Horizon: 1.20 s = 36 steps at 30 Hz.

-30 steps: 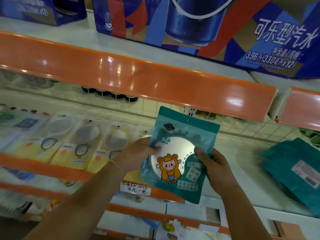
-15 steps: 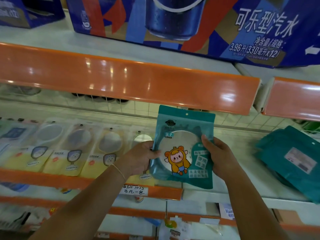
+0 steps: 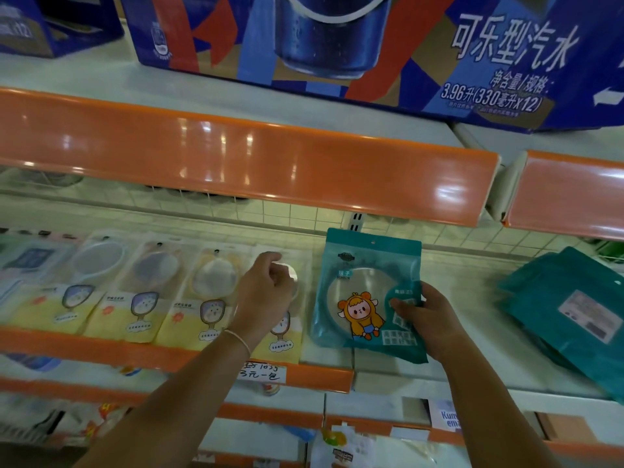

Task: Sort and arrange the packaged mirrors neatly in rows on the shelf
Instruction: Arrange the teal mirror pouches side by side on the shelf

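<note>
A teal packaged mirror (image 3: 361,288) with a cartoon figure lies face up on the white shelf (image 3: 466,298), just right of a row of yellow handled-mirror packs (image 3: 141,292). My right hand (image 3: 427,319) grips its lower right corner, thumb on the front. My left hand (image 3: 265,292) hovers off the pack, fingers loosely curled and holding nothing, above the rightmost yellow pack (image 3: 283,336). A stack of teal packs (image 3: 570,309) lies back side up at the far right of the shelf.
An orange shelf lip (image 3: 236,163) overhangs close above the working shelf, with blue drink cartons (image 3: 337,45) on top. An orange front rail (image 3: 135,352) with a handwritten price tag (image 3: 261,373) edges the shelf. Lower shelves hold other goods.
The teal pack went from being held up in both hands to lying on the shelf beside the yellow row. My left hand let go and drew away to the left.
</note>
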Each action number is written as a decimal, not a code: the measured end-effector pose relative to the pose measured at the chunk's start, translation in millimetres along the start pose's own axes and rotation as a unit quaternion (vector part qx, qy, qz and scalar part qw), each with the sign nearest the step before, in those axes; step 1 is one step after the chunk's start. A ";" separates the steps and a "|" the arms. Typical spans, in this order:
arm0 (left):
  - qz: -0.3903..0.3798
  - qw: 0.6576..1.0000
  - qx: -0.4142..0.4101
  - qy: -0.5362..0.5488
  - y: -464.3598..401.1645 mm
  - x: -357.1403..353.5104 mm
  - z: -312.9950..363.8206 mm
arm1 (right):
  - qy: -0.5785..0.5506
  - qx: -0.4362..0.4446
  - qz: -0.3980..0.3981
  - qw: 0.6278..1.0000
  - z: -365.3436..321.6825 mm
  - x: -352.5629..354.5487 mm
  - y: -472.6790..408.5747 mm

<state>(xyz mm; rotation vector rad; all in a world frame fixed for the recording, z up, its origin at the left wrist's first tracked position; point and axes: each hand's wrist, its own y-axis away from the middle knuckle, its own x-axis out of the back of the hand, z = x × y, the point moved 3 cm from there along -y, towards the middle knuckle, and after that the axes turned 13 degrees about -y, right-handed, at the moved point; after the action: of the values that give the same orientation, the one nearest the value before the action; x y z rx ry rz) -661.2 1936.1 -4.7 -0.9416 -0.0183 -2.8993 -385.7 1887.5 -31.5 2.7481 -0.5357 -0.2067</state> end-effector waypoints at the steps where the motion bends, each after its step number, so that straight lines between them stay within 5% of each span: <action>1: 0.010 0.997 -0.045 -0.065 0.7 1.1 -3.8 | 0.016 -0.004 0.000 1.000 3.4 0.1 -1.2; 5: 0.006 0.935 -0.219 -0.280 15.1 -15.0 -21.5 | 0.080 -0.014 -0.004 0.997 14.7 -3.3 -6.2; 11: -0.043 0.855 -0.241 -0.457 29.0 -40.9 -46.4 | 0.297 0.055 0.010 0.953 15.3 -10.3 -4.1; 18: -0.056 0.847 -0.242 -0.469 32.1 -40.4 -45.3 | 0.462 0.064 0.045 0.884 24.7 -12.8 4.5; 29: -0.084 0.783 -0.434 -0.438 50.7 -52.5 -7.2 | 0.444 0.073 0.085 0.889 26.3 -9.9 5.6; 36: -0.132 0.731 -0.467 -0.479 61.1 -52.6 6.6 | 0.503 0.087 0.083 0.856 29.9 -7.9 2.0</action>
<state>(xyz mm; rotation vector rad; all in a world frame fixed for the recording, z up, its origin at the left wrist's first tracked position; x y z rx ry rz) -609.3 1880.0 -31.3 -2.6187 1.4039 -2.0733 -399.7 1880.1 -58.2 2.4617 -0.4676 1.2968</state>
